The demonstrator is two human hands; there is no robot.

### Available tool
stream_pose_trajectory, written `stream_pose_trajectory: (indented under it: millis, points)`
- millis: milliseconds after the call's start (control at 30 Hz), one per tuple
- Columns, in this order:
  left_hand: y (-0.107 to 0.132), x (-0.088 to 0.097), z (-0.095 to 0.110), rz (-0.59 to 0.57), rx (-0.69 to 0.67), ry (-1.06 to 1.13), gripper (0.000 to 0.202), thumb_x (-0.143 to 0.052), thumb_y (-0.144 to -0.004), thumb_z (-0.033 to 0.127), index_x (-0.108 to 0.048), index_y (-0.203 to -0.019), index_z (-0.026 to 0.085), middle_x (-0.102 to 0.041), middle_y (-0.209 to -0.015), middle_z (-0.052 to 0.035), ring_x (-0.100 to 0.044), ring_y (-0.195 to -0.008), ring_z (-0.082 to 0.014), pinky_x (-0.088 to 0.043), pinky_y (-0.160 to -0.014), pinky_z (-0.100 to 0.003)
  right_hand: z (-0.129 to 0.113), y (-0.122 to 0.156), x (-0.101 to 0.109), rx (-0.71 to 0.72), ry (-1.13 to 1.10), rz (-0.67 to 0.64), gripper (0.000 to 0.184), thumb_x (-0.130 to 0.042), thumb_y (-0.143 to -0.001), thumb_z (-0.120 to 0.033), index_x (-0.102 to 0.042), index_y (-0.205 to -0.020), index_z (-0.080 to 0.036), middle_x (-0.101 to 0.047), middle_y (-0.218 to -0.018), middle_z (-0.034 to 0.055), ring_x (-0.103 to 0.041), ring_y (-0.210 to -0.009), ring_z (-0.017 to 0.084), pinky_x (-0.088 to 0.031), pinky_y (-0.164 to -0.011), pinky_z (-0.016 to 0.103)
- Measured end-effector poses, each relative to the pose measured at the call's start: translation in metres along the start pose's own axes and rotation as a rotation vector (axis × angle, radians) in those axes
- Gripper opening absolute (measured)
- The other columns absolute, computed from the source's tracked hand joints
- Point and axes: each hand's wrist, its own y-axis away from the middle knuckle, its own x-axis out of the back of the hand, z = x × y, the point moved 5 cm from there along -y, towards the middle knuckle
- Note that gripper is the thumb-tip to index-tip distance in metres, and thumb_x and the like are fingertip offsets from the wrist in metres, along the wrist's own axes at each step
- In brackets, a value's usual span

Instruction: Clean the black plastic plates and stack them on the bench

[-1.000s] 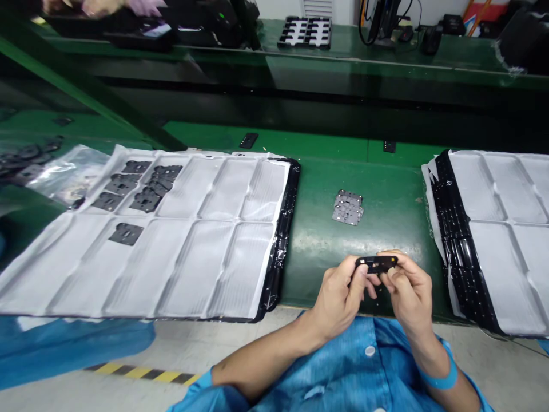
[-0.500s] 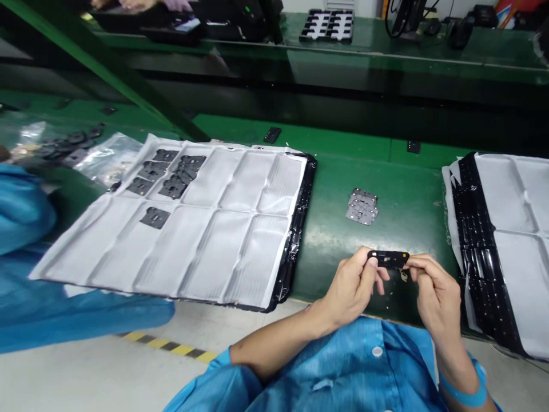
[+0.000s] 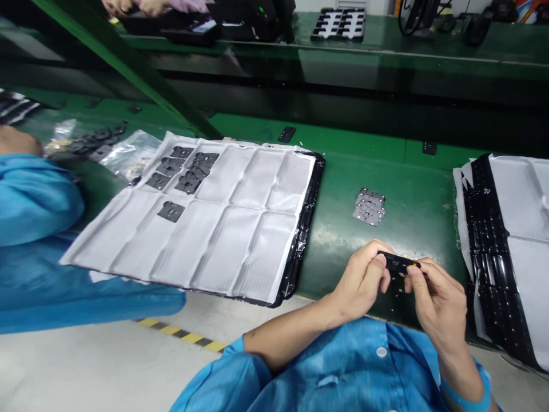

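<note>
Above the bench's front edge, my left hand (image 3: 364, 278) and my right hand (image 3: 440, 292) hold a small flat black plate (image 3: 398, 263) between them. My left thumb and fingers pinch its left end. The right thumb lies over its right end, near a small yellow spot. What the plate is exactly, I cannot make out. Beyond my hands, on the green bench (image 3: 332, 240), lies an overlapping pile of dark grey flat plates (image 3: 369, 207). To the left, a white-lined compartment tray (image 3: 175, 246) carries several similar dark plates (image 3: 171, 212), most of them in its far left compartments.
On the right stands another white-lined tray stack (image 3: 518, 194) with black tray edges. A co-worker's blue sleeve (image 3: 38, 200) is at the left, near clear plastic bags (image 3: 132, 154). Single black pieces (image 3: 286, 134) lie farther back. A green post (image 3: 128, 68) slants across the upper left.
My right thumb has come over the plate's right end, and the plate now tilts down to the right. A small gold-coloured bit that hung by my right fingers no longer shows. The view has shifted slightly left.
</note>
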Motion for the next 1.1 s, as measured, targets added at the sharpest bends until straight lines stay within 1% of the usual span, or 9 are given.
stream_pose_trajectory:
  millis: [67, 200, 333, 433, 600, 700, 867, 967, 1100]
  points:
    - [-0.001, -0.002, 0.002, 0.01, -0.007, 0.02, 0.038, -0.039, -0.112, 0.048, -0.058, -0.097, 0.02, -0.051, -0.066, 0.0047, -0.044, -0.051, -0.0102, -0.038, -0.056, -0.024, -0.003, 0.001, 0.001, 0.041, 0.0, 0.015, 0.033, -0.061, -0.109, -0.021, -0.061, -0.076, -0.023, -0.059, -0.069, -0.0014, -0.057, -0.062, 0.015, -0.045, -0.063, 0.029]
    - [-0.003, -0.002, 0.001, 0.014, -0.025, 0.067, 0.041, -0.042, -0.111, 0.053, -0.057, -0.095, 0.018, -0.054, -0.079, 0.0021, -0.044, -0.052, -0.0074, -0.036, -0.054, -0.024, -0.008, 0.0, 0.001, 0.104, -0.009, 0.001, 0.031, -0.061, -0.108, -0.015, -0.062, -0.078, -0.022, -0.06, -0.071, -0.0021, -0.058, -0.062, 0.014, -0.046, -0.064, 0.027]
    - [-0.005, -0.003, -0.002, -0.026, -0.064, 0.121, 0.047, -0.044, -0.11, 0.059, -0.06, -0.097, 0.017, -0.059, -0.088, -0.0008, -0.043, -0.051, -0.0052, -0.034, -0.052, -0.023, -0.009, 0.001, 0.001, 0.113, -0.028, -0.002, 0.031, -0.061, -0.107, -0.013, -0.062, -0.078, -0.022, -0.06, -0.071, -0.0023, -0.059, -0.062, 0.014, -0.046, -0.064, 0.027]
    - [-0.006, -0.003, -0.004, -0.024, -0.114, 0.145, 0.049, -0.046, -0.11, 0.061, -0.059, -0.095, 0.017, -0.061, -0.096, -0.0029, -0.043, -0.051, -0.004, -0.034, -0.051, -0.023, -0.006, 0.002, 0.0, 0.101, -0.046, -0.006, 0.031, -0.061, -0.107, -0.012, -0.062, -0.078, -0.022, -0.061, -0.071, -0.0024, -0.059, -0.062, 0.013, -0.046, -0.065, 0.027]
    - [-0.006, -0.003, -0.005, 0.001, -0.167, 0.113, 0.049, -0.044, -0.111, 0.061, -0.058, -0.094, 0.017, -0.061, -0.093, -0.0026, -0.041, -0.052, -0.0047, -0.035, -0.052, -0.023, -0.005, 0.004, -0.001, 0.073, -0.075, -0.005, 0.032, -0.061, -0.108, -0.013, -0.062, -0.077, -0.022, -0.061, -0.071, -0.0027, -0.059, -0.061, 0.012, -0.047, -0.064, 0.026]
    - [-0.004, -0.002, -0.004, 0.011, -0.19, 0.074, 0.047, -0.042, -0.113, 0.057, -0.059, -0.095, 0.017, -0.061, -0.096, -0.0036, -0.042, -0.054, -0.0052, -0.037, -0.054, -0.023, -0.004, 0.005, -0.001, 0.05, -0.086, -0.005, 0.032, -0.061, -0.108, -0.014, -0.063, -0.077, -0.022, -0.062, -0.07, -0.0026, -0.059, -0.061, 0.013, -0.047, -0.063, 0.026]
    - [-0.004, -0.002, -0.006, 0.004, -0.194, 0.035, 0.045, -0.039, -0.113, 0.055, -0.059, -0.097, 0.018, -0.062, -0.097, -0.0042, -0.044, -0.056, -0.0065, -0.038, -0.056, -0.024, 0.0, 0.006, -0.002, 0.021, -0.092, -0.004, 0.033, -0.061, -0.108, -0.015, -0.063, -0.076, -0.022, -0.062, -0.07, -0.0027, -0.06, -0.061, 0.013, -0.047, -0.064, 0.026]
    - [-0.004, -0.003, -0.008, 0.0, -0.184, 0.018, 0.045, -0.038, -0.113, 0.055, -0.059, -0.097, 0.018, -0.061, -0.092, -0.0028, -0.044, -0.056, -0.0078, -0.04, -0.057, -0.025, 0.002, 0.007, -0.001, 0.007, -0.091, -0.001, 0.034, -0.062, -0.108, -0.017, -0.064, -0.075, -0.022, -0.062, -0.069, -0.0027, -0.06, -0.06, 0.013, -0.046, -0.063, 0.026]
    - [-0.005, -0.003, -0.007, -0.009, -0.192, -0.003, 0.041, -0.036, -0.114, 0.05, -0.058, -0.099, 0.018, -0.054, -0.079, 0.0015, -0.042, -0.056, -0.0097, -0.04, -0.06, -0.026, 0.003, 0.007, -0.001, -0.007, -0.108, 0.002, 0.034, -0.062, -0.109, -0.018, -0.065, -0.075, -0.022, -0.063, -0.069, -0.0027, -0.06, -0.06, 0.012, -0.047, -0.063, 0.025]
